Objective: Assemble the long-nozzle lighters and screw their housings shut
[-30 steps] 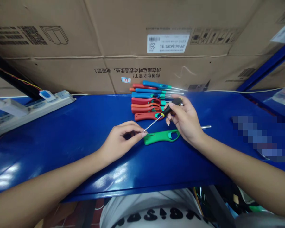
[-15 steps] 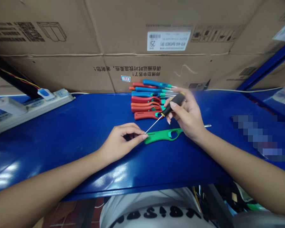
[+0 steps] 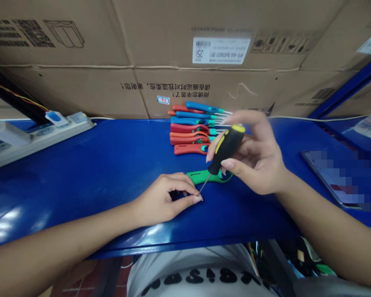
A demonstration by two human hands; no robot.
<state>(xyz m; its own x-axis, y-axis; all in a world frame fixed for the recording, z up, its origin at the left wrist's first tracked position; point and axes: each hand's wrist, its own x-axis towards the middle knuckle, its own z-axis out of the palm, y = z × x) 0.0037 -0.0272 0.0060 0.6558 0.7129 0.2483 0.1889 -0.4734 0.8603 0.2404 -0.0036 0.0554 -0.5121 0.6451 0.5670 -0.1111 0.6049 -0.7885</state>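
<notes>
My right hand [image 3: 256, 156] grips a screwdriver [image 3: 227, 148] with a black and yellow handle, its fingers around the handle. The thin shaft slants down to the left, its tip meeting the pinched thumb and forefinger of my left hand [image 3: 170, 197]. Whatever small thing those fingertips may hold is hidden. Just behind them a green gas lighter [image 3: 204, 177] lies on the blue table [image 3: 120, 165]; its right part is covered by the screwdriver and my right hand. Farther back are several red lighters [image 3: 188, 149] and blue lighters [image 3: 188, 121] in a row, metal nozzles pointing right.
Cardboard boxes [image 3: 89, 90] stand like a wall along the back edge. At the left is a white power strip [image 3: 58, 130] with plugs in it. A phone-like flat device [image 3: 324, 177], partly blurred out, lies at the right. A white cable runs along the back right.
Both hands have moved toward me, off the green lighter's left end, with the screwdriver tip staying at my left fingertips. The screwdriver now stands steeper. The row of lighters stays put.
</notes>
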